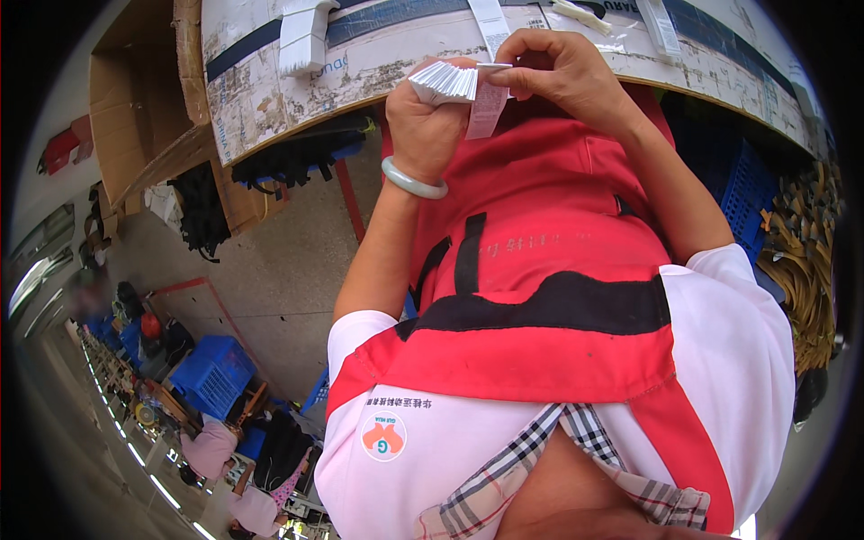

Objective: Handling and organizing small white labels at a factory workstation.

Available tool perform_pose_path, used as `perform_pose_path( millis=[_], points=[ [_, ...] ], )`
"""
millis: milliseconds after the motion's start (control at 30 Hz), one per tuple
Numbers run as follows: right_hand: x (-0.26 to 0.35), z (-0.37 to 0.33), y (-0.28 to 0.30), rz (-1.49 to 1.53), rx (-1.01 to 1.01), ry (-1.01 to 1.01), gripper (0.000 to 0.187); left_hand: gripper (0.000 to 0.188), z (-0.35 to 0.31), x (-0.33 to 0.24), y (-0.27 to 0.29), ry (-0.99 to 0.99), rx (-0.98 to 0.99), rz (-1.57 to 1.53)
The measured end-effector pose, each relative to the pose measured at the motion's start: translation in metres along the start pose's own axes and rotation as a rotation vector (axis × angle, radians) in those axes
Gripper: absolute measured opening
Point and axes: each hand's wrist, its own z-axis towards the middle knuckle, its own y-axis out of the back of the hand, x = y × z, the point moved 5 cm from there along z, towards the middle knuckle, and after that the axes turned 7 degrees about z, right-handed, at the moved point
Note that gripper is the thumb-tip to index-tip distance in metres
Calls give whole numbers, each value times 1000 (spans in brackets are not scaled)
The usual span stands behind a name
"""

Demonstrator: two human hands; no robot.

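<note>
My left hand, with a pale bangle at the wrist, is closed round a stack of white labels whose edges fan out. Beside it, my right hand pinches the end of a white label between thumb and fingertips. Below the fingers hangs a thin printed label strip; whether it joins the stack I cannot tell. Both hands are over the near edge of a worn, cardboard-covered table. On the table lie a bundle of white labels and another label strip.
An open cardboard box stands left of the table, with black straps hanging close by. To the right are a blue crate and a pile of brown strips. Another blue crate and other people are at lower left.
</note>
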Motion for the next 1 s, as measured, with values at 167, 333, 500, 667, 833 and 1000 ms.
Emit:
perform_pose_path(
  millis=[167,333,500,667,833,1000],
  points=[
    [1,0,-2,8,-13,27,20,14,-5,2,-4,186,45,-120],
    [1,-2,-3,-17,-10,48,21,14,-8,9,-5,206,19,-121],
    [-5,-4,1,-100,-19,9,21,15,-9,11,-2,178,-15,-123],
    [-9,-4,2,-60,2,-47,22,15,-11,10,-4,214,41,-100],
    [-1,-4,-2,-63,28,18,22,13,-11,13,-5,130,15,-96],
    [-6,-2,0,-59,35,34,21,11,-12,15,-7,145,31,-131]
  ],
)
